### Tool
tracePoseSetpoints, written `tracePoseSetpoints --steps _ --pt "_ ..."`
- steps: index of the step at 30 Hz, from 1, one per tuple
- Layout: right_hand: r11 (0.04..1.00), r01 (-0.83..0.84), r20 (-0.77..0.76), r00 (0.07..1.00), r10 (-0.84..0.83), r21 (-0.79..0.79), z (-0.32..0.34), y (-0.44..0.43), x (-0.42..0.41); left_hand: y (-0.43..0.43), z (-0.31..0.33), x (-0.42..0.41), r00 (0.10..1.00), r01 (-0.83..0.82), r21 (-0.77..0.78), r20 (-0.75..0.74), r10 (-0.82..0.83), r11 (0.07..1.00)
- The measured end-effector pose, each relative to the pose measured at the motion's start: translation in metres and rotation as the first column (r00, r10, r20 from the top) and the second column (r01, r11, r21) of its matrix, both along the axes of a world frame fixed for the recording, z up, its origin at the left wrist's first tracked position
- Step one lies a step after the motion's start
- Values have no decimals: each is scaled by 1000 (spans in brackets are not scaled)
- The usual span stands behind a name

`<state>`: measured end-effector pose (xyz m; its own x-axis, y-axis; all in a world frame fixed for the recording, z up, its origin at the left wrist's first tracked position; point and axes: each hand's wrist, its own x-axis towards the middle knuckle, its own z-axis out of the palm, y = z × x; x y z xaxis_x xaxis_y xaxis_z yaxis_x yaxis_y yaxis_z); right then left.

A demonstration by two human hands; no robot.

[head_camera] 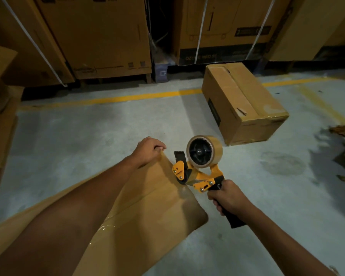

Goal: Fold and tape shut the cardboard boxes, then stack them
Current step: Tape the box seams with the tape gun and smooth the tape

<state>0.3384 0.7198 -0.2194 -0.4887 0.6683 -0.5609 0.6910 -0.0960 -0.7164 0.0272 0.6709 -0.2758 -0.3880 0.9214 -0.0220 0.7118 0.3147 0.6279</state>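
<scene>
Step in hand: taping. Near box point(147, 206) sits on the floor point(88, 136) right under the camera, top flaps folded down. A glossy tape strip point(108, 226) runs along its top toward the far edge.

Hands:
- Left hand point(148, 149) grasps the far edge of the near box, fingers curled over it, bracing the box.
- Right hand point(226, 198) is clenched round the black handle of the tape dispenser point(197, 170). The dispenser's nose presses on the box top at its far right edge. Tape roll point(204, 152) looks fairly full.

Judgement: the run across the top seems to be at its end. The next move likely calls for carrying the tape over the edge and down the side, then tilting the dispenser so its blade cuts the tape, with the left hand holding the box steady. After that, rub the tape end flat.

Containers:
- Near box: closed on top, contents hidden. Wide-angle bend and the forearm cover much of it, so I cannot tell whether the seam is fully sealed.
- Far box point(245, 102): on the floor well apart, ahead and to the right, across a yellow line point(108, 98). Flaps shut, tape band along the top seam, small tears near it. Contents not visible. Nothing is stacked on it; stacking not yet done.
- Tall cartons point(100, 36) with white straps stand along the back, all closed.
</scene>
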Motion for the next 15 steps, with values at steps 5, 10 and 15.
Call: tracePoseSetpoints --steps 5,10,15 --pt "999 14 -25 1000 -13 35 1 -7 -1 -10 7 30 908 221 -197 -316 -276 955" --pt "999 23 -51 998 -21 43 3 -11 -4 -28 -6 39 883 361 -145 -265 -387 921" --pt "1000 0 -24 1000 1 24 6 -13 14 -31 -13 36 911 310 -147 -237 -338 939"
